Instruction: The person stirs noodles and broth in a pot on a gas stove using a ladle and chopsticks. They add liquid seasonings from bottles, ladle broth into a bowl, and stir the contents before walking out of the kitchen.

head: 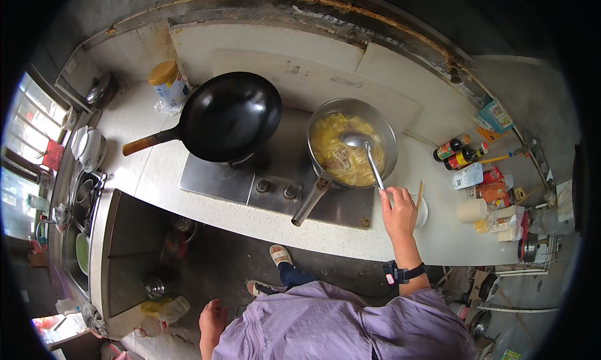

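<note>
My right hand (400, 211) grips the handle of a metal ladle (355, 139). The ladle's bowl rests over yellowish soup with pale strips and thin strands (345, 155), inside a metal saucepan (391, 146). That pan sits on the right side of a gas stove (216, 184), its long handle (312, 199) pointing toward me. A black wok (230, 118) with a wooden handle stands tilted on the left burner, and no food shows in it. Down at my side hangs my left hand (213, 317), holding nothing, its fingers loosely bent and slightly apart.
Just right of my right hand is a white bowl (422, 213) with chopsticks (419, 193). Sauce bottles (462, 158) and packets crowd the counter's right end. A tin with a yellow lid (168, 84) stands behind the wok handle. Stacked white bowls (91, 148) and a sink (75, 252) lie left.
</note>
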The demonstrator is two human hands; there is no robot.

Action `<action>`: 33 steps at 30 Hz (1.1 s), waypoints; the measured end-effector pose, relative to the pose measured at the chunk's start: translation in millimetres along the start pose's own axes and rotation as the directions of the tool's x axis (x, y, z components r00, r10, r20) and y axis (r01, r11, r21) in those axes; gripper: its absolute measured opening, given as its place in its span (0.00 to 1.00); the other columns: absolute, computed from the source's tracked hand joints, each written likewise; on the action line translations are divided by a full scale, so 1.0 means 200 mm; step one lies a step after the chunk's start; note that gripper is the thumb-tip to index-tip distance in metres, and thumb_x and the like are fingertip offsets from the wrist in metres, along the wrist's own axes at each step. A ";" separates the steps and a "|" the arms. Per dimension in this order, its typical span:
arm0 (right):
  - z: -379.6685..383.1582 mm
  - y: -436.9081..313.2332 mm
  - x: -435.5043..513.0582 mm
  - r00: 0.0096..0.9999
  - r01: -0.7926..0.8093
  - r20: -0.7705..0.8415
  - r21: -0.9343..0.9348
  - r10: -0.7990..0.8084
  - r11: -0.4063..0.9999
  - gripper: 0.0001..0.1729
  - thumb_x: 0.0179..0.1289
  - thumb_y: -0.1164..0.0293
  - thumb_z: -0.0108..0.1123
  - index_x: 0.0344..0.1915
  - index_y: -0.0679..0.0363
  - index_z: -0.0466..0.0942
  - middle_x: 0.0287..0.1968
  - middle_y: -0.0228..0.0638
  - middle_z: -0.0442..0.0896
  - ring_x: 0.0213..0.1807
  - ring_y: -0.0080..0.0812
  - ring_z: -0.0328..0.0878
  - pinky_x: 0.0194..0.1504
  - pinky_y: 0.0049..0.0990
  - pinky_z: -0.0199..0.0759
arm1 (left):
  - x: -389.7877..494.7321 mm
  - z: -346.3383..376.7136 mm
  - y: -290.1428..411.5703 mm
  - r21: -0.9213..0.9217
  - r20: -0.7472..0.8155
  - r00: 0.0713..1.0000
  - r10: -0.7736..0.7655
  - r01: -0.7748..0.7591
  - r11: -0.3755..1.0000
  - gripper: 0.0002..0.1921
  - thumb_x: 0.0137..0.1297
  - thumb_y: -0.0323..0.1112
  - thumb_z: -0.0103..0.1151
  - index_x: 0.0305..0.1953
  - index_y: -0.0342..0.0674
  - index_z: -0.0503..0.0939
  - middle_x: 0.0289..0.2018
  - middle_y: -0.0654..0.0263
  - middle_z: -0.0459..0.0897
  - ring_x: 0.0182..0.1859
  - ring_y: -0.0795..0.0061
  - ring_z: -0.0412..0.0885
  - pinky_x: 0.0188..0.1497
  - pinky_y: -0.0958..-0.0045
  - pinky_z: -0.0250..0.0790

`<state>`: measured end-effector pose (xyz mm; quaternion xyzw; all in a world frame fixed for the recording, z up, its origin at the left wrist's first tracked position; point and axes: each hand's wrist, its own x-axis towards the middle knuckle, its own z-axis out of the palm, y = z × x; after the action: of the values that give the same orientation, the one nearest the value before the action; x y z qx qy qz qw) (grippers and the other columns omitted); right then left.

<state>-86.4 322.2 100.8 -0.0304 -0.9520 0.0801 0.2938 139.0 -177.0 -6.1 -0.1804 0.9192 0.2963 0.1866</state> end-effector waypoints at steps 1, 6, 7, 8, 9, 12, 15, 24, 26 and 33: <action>-0.01 -0.05 0.01 0.999 0.023 0.024 0.071 -0.025 0.997 0.14 0.62 0.64 0.66 0.25 0.59 0.75 0.26 0.37 0.78 0.26 0.43 0.77 0.28 0.38 0.69 | -0.01 0.01 0.00 -0.010 -0.025 1.000 0.012 -0.013 1.000 0.16 0.57 0.37 0.64 0.46 0.37 0.80 0.35 0.54 0.83 0.38 0.57 0.83 0.40 0.61 0.75; 0.02 -0.35 -0.03 0.976 0.124 0.105 0.459 -0.192 0.880 0.28 0.62 0.66 0.67 0.09 0.58 0.64 0.12 0.37 0.70 0.13 0.42 0.68 0.17 0.36 0.58 | -0.07 0.01 -0.03 0.058 -0.133 0.991 0.007 0.001 0.998 0.08 0.56 0.34 0.63 0.29 0.34 0.79 0.31 0.54 0.81 0.34 0.55 0.80 0.36 0.57 0.71; 0.02 -0.41 -0.06 0.964 0.137 0.130 0.503 -0.232 0.854 0.29 0.62 0.67 0.66 0.08 0.58 0.64 0.12 0.37 0.70 0.13 0.41 0.69 0.17 0.36 0.59 | -0.09 0.01 -0.04 0.034 -0.200 0.979 0.048 -0.042 0.999 0.08 0.55 0.32 0.62 0.27 0.34 0.77 0.29 0.54 0.80 0.31 0.55 0.78 0.34 0.57 0.69; 0.03 -0.46 -0.09 0.953 0.138 0.158 0.536 -0.259 0.833 0.28 0.61 0.67 0.66 0.08 0.58 0.64 0.12 0.37 0.70 0.13 0.41 0.69 0.17 0.36 0.60 | -0.10 0.01 -0.05 0.027 -0.264 0.962 0.069 -0.064 0.998 0.08 0.54 0.31 0.61 0.25 0.33 0.76 0.26 0.54 0.78 0.29 0.55 0.77 0.32 0.58 0.68; 0.04 -0.50 -0.12 0.941 0.134 0.183 0.566 -0.283 0.813 0.27 0.61 0.68 0.66 0.08 0.58 0.65 0.12 0.37 0.70 0.13 0.41 0.69 0.17 0.35 0.60 | -0.11 0.01 -0.06 0.022 -0.326 0.941 0.093 -0.091 0.996 0.08 0.54 0.29 0.60 0.22 0.33 0.74 0.23 0.55 0.77 0.26 0.56 0.75 0.30 0.58 0.67; 0.04 -0.60 -0.22 0.903 0.175 0.217 0.604 -0.372 0.778 0.26 0.62 0.67 0.65 0.08 0.58 0.68 0.11 0.36 0.71 0.13 0.40 0.70 0.18 0.35 0.62 | -0.13 0.00 -0.10 -0.221 -0.303 0.937 -0.174 0.109 0.969 0.09 0.52 0.25 0.56 0.20 0.34 0.68 0.16 0.55 0.67 0.19 0.62 0.66 0.25 0.63 0.62; 0.00 -0.67 -0.30 0.891 0.157 0.260 0.593 -0.372 0.790 0.27 0.63 0.63 0.63 0.08 0.57 0.70 0.11 0.36 0.72 0.13 0.39 0.71 0.19 0.34 0.65 | -0.12 -0.03 -0.15 -0.177 -0.422 0.905 -0.064 -0.013 0.984 0.11 0.51 0.22 0.53 0.20 0.35 0.60 0.14 0.55 0.58 0.18 0.68 0.57 0.22 0.65 0.58; -0.35 -0.80 -0.74 0.945 0.044 0.269 0.453 -0.184 0.890 0.28 0.65 0.60 0.62 0.09 0.58 0.70 0.13 0.39 0.73 0.15 0.44 0.72 0.18 0.38 0.64 | -0.01 -0.18 -0.35 -0.161 -0.359 0.921 0.149 -0.218 0.962 0.16 0.52 0.21 0.58 0.20 0.37 0.58 0.15 0.63 0.54 0.23 0.78 0.53 0.22 0.68 0.54; -0.42 -0.84 -0.88 0.959 0.020 0.247 0.426 -0.137 0.905 0.28 0.65 0.60 0.62 0.09 0.58 0.70 0.13 0.39 0.73 0.16 0.44 0.73 0.19 0.38 0.65 | 0.00 -0.19 -0.40 -0.196 -0.311 0.936 0.166 -0.234 0.952 0.17 0.52 0.21 0.59 0.20 0.38 0.58 0.15 0.64 0.54 0.23 0.79 0.53 0.22 0.69 0.54; -0.66 -0.84 -1.31 0.934 -0.181 0.340 0.176 0.112 0.968 0.17 0.71 0.59 0.53 0.28 0.58 0.74 0.18 0.45 0.79 0.21 0.50 0.79 0.22 0.45 0.70 | 0.02 -0.18 -0.44 -0.218 -0.221 0.898 0.381 -0.426 0.878 0.21 0.52 0.22 0.63 0.18 0.39 0.57 0.13 0.67 0.57 0.20 0.79 0.54 0.21 0.69 0.53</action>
<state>201.4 146.5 91.4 -0.0574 -0.9692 0.2033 0.1264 165.8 -267.9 -22.5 -0.0320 0.9020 0.4303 0.0152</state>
